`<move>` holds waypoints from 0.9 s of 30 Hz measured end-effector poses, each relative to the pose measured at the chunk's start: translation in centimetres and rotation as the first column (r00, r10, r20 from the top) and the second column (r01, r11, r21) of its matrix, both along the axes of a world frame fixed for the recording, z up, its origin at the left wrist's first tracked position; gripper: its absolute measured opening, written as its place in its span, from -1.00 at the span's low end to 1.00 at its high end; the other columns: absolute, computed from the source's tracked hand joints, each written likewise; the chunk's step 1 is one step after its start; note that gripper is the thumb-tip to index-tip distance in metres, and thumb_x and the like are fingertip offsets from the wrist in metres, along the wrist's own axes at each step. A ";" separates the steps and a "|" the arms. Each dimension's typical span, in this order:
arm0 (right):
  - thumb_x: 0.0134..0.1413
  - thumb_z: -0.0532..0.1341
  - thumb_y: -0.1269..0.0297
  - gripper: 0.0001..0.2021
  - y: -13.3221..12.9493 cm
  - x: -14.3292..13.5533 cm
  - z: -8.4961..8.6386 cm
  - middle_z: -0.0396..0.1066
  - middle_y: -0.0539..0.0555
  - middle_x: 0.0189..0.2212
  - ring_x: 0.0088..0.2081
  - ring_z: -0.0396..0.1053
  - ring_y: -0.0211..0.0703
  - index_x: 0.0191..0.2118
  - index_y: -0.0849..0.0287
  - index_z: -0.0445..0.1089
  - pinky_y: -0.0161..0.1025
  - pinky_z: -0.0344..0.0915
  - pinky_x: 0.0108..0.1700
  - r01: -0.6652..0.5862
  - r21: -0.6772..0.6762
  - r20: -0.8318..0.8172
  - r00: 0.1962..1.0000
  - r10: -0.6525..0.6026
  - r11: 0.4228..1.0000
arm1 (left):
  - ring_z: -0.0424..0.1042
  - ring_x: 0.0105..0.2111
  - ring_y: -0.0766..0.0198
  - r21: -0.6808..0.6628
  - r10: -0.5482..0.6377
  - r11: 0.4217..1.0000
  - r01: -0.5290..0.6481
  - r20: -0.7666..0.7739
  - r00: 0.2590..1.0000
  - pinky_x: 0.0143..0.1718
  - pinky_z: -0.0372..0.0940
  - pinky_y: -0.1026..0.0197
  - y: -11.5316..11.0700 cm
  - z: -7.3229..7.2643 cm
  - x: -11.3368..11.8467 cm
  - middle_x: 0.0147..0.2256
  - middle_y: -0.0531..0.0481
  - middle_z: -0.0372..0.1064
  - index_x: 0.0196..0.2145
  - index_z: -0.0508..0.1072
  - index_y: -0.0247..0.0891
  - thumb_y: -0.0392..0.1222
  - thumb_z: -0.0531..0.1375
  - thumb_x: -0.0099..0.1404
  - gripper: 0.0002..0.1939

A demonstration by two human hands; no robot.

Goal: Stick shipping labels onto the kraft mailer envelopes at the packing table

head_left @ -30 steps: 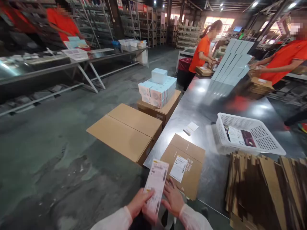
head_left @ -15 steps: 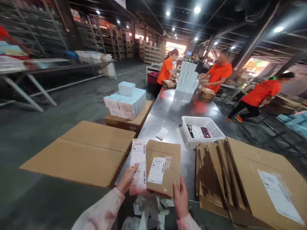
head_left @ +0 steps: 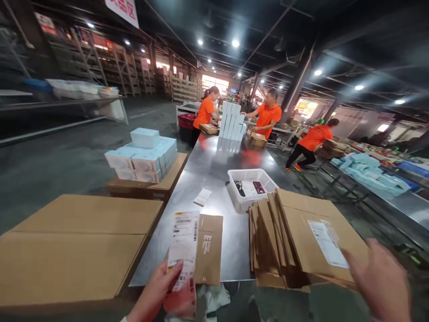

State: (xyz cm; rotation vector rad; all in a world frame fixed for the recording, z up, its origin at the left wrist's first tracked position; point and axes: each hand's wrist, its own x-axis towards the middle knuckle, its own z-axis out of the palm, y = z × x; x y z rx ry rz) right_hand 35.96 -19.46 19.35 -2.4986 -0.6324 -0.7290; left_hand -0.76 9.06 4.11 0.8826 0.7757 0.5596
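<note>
My left hand [head_left: 164,279] holds a strip of printed labels [head_left: 182,250] between thumb and fingers. Behind the strip, a flat brown cardboard mailer [head_left: 210,246] with white print lies at the near edge of the metal table [head_left: 191,172]. Its left part is hidden by the labels. My right hand [head_left: 382,277], blurred, is at the lower right with fingers spread, at the edge of the foremost of several upright cardboard mailers [head_left: 318,210]. That one bears a white label [head_left: 328,243]. Whether my fingers touch it is unclear.
A white basket [head_left: 236,197] with small items and a small paper [head_left: 203,197] sit on the table. Left are a large carton [head_left: 77,250] and blue-white boxes [head_left: 145,156]. People in orange shirts stand farther back, near tall white boxes [head_left: 231,120].
My right hand has let go of the mailer and moved far right to the upright stack. The labels in my left hand now cover part of the mailer. The view has turned right.
</note>
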 end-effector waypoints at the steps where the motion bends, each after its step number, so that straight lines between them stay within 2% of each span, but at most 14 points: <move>1: -0.24 0.12 -0.35 -0.22 2.7 -2.9 -1.4 0.49 0.39 -0.33 -0.32 0.44 0.17 -0.10 0.28 0.47 0.04 0.34 -0.31 -0.109 0.088 -0.186 0.975 0.124 0.990 | 0.51 -0.32 0.02 0.017 -0.025 1.000 0.025 0.012 1.000 -0.23 0.36 0.08 -0.7 0.2 0.4 -0.33 -0.11 0.56 -0.29 0.50 -0.26 0.18 0.37 -0.10 -0.48; 2: -0.23 0.19 -0.29 -0.30 5.6 -6.3 -3.2 0.51 0.30 -0.31 -0.31 0.45 0.12 -0.09 0.21 0.46 -0.01 0.37 -0.30 -0.242 0.201 -0.413 0.857 0.307 0.949 | 0.50 -0.34 0.05 0.043 -0.056 0.998 0.055 0.023 0.998 -0.24 0.36 0.10 -1.5 0.3 0.7 -0.35 -0.13 0.55 -0.27 0.50 -0.29 0.19 0.37 -0.08 -0.46; 3: -0.25 0.28 -0.20 -0.30 8.4 -9.9 -5.2 0.50 0.26 -0.21 -0.28 0.46 0.08 0.00 0.18 0.40 -0.06 0.40 -0.28 -0.411 0.330 -0.584 0.618 0.526 0.850 | 0.50 -0.36 0.07 0.078 -0.102 0.992 0.099 0.027 0.994 -0.27 0.35 0.12 -2.1 0.5 1.1 -0.36 -0.14 0.55 -0.26 0.50 -0.31 0.20 0.36 -0.06 -0.45; 4: -0.32 0.35 -0.13 -0.24 11.0 -13.4 -7.3 0.47 0.23 -0.11 -0.24 0.45 0.06 0.06 0.15 0.34 -0.09 0.41 -0.28 -0.487 0.470 -0.640 0.386 0.664 0.736 | 0.49 -0.36 0.08 0.123 -0.152 0.981 0.147 0.026 0.988 -0.28 0.35 0.14 -2.7 0.6 1.4 -0.35 -0.15 0.54 -0.26 0.51 -0.33 0.19 0.34 -0.03 -0.46; 5: -0.33 0.37 -0.12 -0.27 13.2 -16.6 -9.4 0.47 0.22 -0.11 -0.24 0.45 0.05 0.03 0.15 0.36 -0.11 0.42 -0.30 -0.467 0.585 -0.630 0.252 0.734 0.663 | 0.48 -0.32 0.09 0.173 -0.185 0.969 0.178 0.023 0.982 -0.26 0.34 0.16 -3.0 0.7 1.6 -0.32 -0.16 0.54 -0.24 0.51 -0.34 0.16 0.34 0.00 -0.48; 7: -0.11 0.26 -0.14 -0.45 16.4 -21.8 -13.0 0.50 0.21 -0.17 -0.18 0.45 0.07 -0.10 0.19 0.43 -0.07 0.40 -0.15 -0.408 0.698 -0.610 0.093 0.787 0.589 | 0.46 -0.22 0.09 0.253 -0.153 0.957 0.141 0.028 0.988 -0.17 0.31 0.17 -2.9 0.8 1.7 -0.22 -0.16 0.52 -0.18 0.50 -0.33 0.09 0.35 0.02 -0.50; 9: -0.01 0.20 -0.13 -0.52 18.2 -24.7 -15.2 0.53 0.22 -0.25 -0.18 0.46 0.09 -0.21 0.23 0.47 -0.04 0.39 -0.11 -0.412 0.714 -0.624 -0.007 0.782 0.566 | 0.44 -0.20 0.10 0.279 0.013 0.960 -0.023 0.036 0.999 -0.14 0.29 0.18 -2.0 0.8 1.2 -0.23 -0.13 0.51 -0.20 0.50 -0.31 0.07 0.36 -0.01 -0.51; 11: -0.07 0.26 -0.11 -0.52 19.4 -25.3 -15.7 0.53 0.23 -0.24 -0.20 0.47 0.09 -0.19 0.23 0.47 -0.05 0.40 -0.13 -0.440 0.713 -0.634 -0.072 0.770 0.546 | 0.43 -0.33 0.15 0.263 0.147 0.954 -0.143 0.005 0.989 -0.24 0.29 0.19 -0.9 0.5 0.5 -0.36 -0.08 0.50 -0.32 0.51 -0.33 0.11 0.35 -0.04 -0.54; 15: -0.20 0.33 -0.12 -0.52 22.1 -23.3 -14.1 0.55 0.21 -0.29 -0.25 0.49 0.08 -0.26 0.20 0.53 -0.07 0.42 -0.17 -0.539 0.644 -0.665 -0.041 0.746 0.543 | 0.28 -0.53 0.30 0.238 0.174 0.960 -0.146 -0.101 0.979 -0.43 0.17 0.26 0.1 -0.9 -0.3 -0.59 0.02 0.35 -0.56 0.44 -0.35 0.16 0.34 -0.08 -0.56; 18: -0.17 0.29 -0.16 -0.56 23.9 -22.2 -13.9 0.56 0.18 -0.44 -0.38 0.49 0.05 -0.42 0.19 0.56 -0.09 0.42 -0.27 -0.651 0.565 -0.723 -0.093 0.685 0.507 | 0.16 -0.59 0.38 0.216 0.287 0.943 -0.255 -0.136 0.948 -0.51 0.07 0.29 -0.3 -2.6 0.3 -0.65 0.12 0.21 -0.64 0.30 -0.29 0.17 0.34 -0.11 -0.53; 21: -0.27 0.33 -0.18 -0.52 24.8 -22.4 -16.1 0.55 0.19 -0.48 -0.42 0.48 0.03 -0.45 0.23 0.54 -0.11 0.40 -0.33 -0.611 0.559 -0.754 -0.093 0.651 0.560 | 0.09 -0.61 0.41 0.147 0.392 0.916 -0.373 -0.134 0.910 -0.53 0.04 0.30 -0.6 -4.7 1.0 -0.67 0.18 0.11 -0.67 0.18 -0.24 0.18 0.34 -0.14 -0.49; 23: -0.39 0.38 -0.17 -0.48 25.1 -22.8 -18.0 0.55 0.19 -0.49 -0.45 0.48 0.01 -0.45 0.25 0.51 -0.13 0.39 -0.37 -0.568 0.572 -0.773 -0.131 0.621 0.592 | 0.07 -0.61 0.42 0.097 0.431 0.902 -0.421 -0.131 0.893 -0.54 0.03 0.31 -0.6 -6.0 1.2 -0.68 0.20 0.06 -0.67 0.15 -0.23 0.18 0.34 -0.15 -0.48; 25: -0.44 0.40 -0.18 -0.47 25.5 -23.0 -19.6 0.53 0.17 -0.52 -0.48 0.46 -0.03 -0.48 0.26 0.49 -0.16 0.37 -0.40 -0.546 0.576 -0.785 -0.161 0.599 0.608 | 0.08 -0.61 0.42 0.072 0.436 0.900 -0.430 -0.127 0.891 -0.53 0.04 0.31 -0.4 -7.0 1.0 -0.67 0.19 0.08 -0.67 0.18 -0.24 0.17 0.34 -0.14 -0.50; 27: -0.44 0.39 -0.20 -0.48 25.9 -22.9 -20.4 0.52 0.15 -0.55 -0.48 0.45 -0.04 -0.53 0.24 0.47 -0.17 0.37 -0.39 -0.543 0.562 -0.794 -0.144 0.591 0.624 | 0.15 -0.58 0.39 0.063 0.384 0.923 -0.380 -0.111 0.916 -0.49 0.08 0.30 -0.1 -7.6 0.5 -0.64 0.15 0.18 -0.63 0.28 -0.28 0.14 0.34 -0.15 -0.55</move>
